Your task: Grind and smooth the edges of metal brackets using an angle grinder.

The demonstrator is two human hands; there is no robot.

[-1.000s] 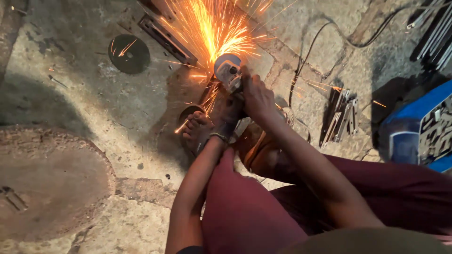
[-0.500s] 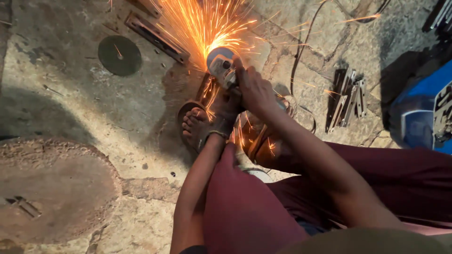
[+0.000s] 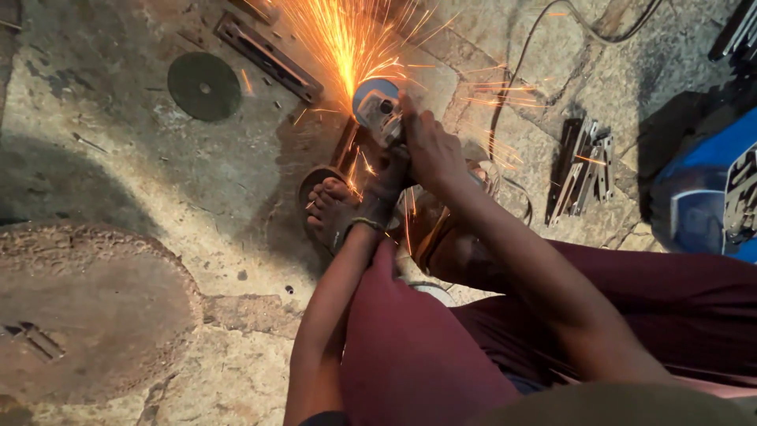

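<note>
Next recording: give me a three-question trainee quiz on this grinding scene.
1. True or false: sparks fly toward the top of the view, away from the person.
2. What lies on the floor upper left? A) round dark disc B) hammer C) glove
3. What pins the metal strip to the ground?

Key: 1. True; sparks leave the angle grinder under the right hand. 2. A, the disc. 3. The sandalled foot, beside the left hand.
</note>
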